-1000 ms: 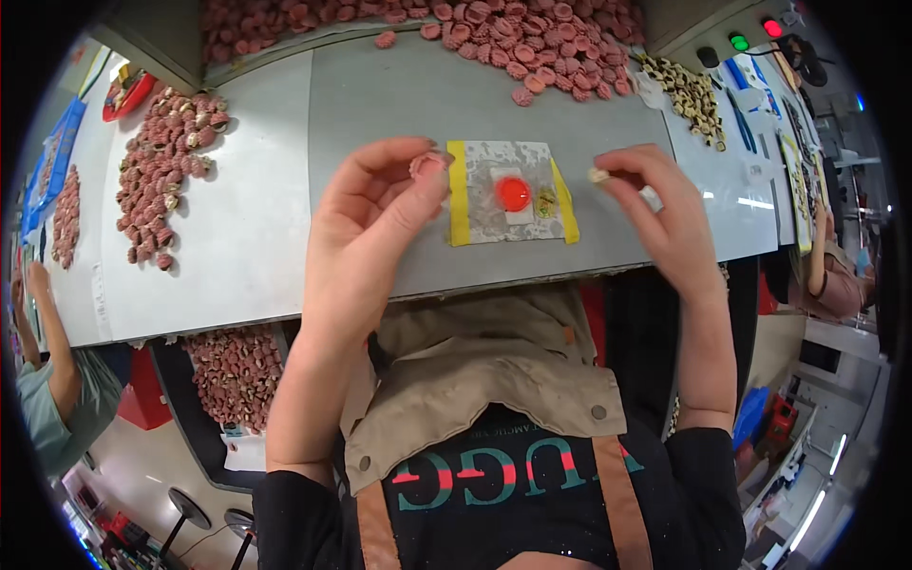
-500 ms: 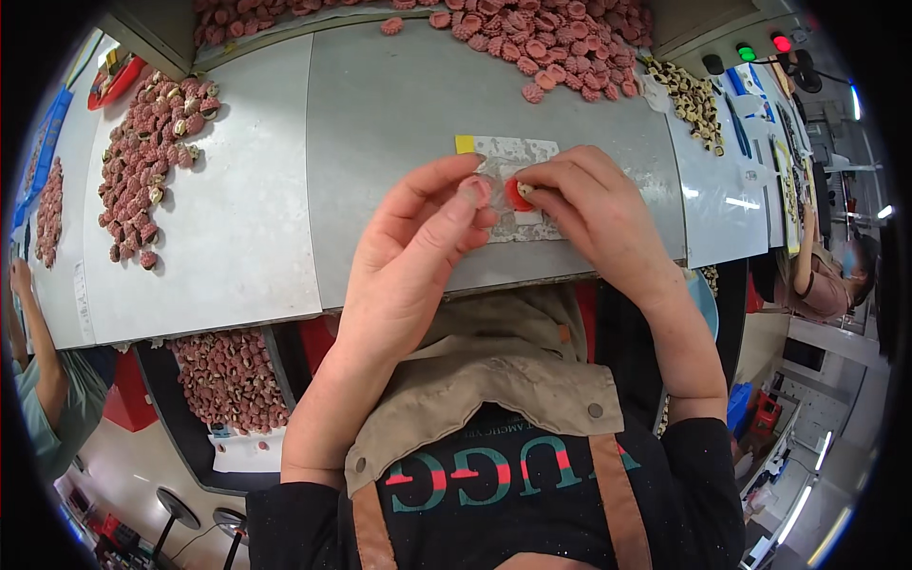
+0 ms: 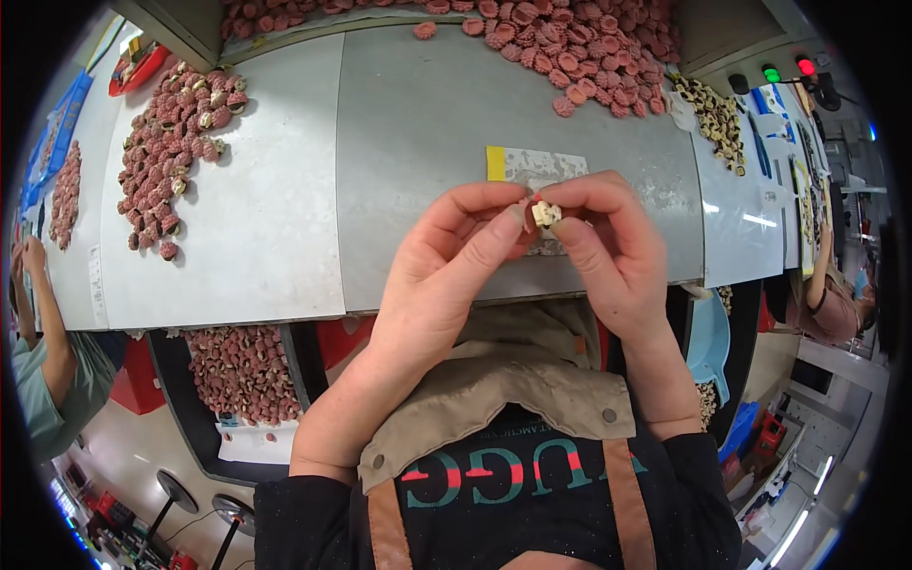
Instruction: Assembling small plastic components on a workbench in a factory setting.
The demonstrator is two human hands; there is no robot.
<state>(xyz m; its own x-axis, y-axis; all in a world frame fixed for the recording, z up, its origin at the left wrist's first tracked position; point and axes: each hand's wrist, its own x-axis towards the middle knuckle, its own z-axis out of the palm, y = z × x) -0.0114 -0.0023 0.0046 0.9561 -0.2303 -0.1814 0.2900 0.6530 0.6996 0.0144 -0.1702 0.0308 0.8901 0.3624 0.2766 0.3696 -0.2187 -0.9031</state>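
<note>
A table (image 3: 408, 104) with grey and white sections stretches across, beige frames (image 3: 176, 33) at its far corners. Green (image 3: 771, 74) and red lamps (image 3: 806, 66) glow upper right. Dark posts with round discs (image 3: 175, 491) stand over pale floor (image 3: 123, 442); strip lights (image 3: 790, 539) shine lower right.

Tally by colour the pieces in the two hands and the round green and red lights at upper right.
Pink shell, in the left hand: 1
Cream piece, in the right hand: 1
Green light: 1
Red light: 1
Total: 4
</note>
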